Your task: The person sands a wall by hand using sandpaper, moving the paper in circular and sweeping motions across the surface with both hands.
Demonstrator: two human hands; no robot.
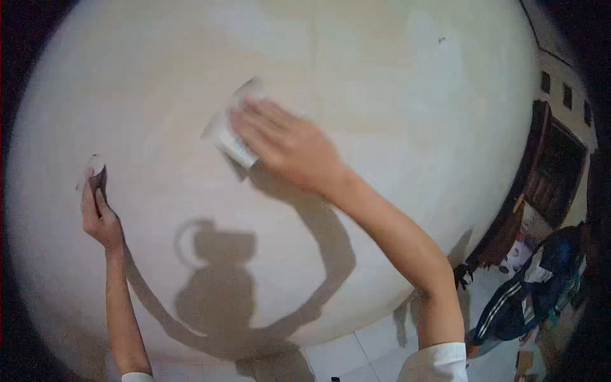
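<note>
Raised in front of me, my right hand point(286, 143) presses a pale sheet point(234, 143) flat against the wall point(382, 159). The hand and sheet are slightly blurred, and printed marks show on the sheet near the fingers. At the far left, my left hand point(98, 213) pinches a small whitish piece point(95, 165) between thumb and fingers, close to the wall. What this piece is, I cannot make out. My shadow falls on the wall between both arms.
Tiled floor point(356, 350) shows below the wall. At the right are a dark wooden door point(554, 172), dark clothing with white stripes point(509, 309) and a pile of mixed cloth point(522, 251). A small dark mark is on the upper wall.
</note>
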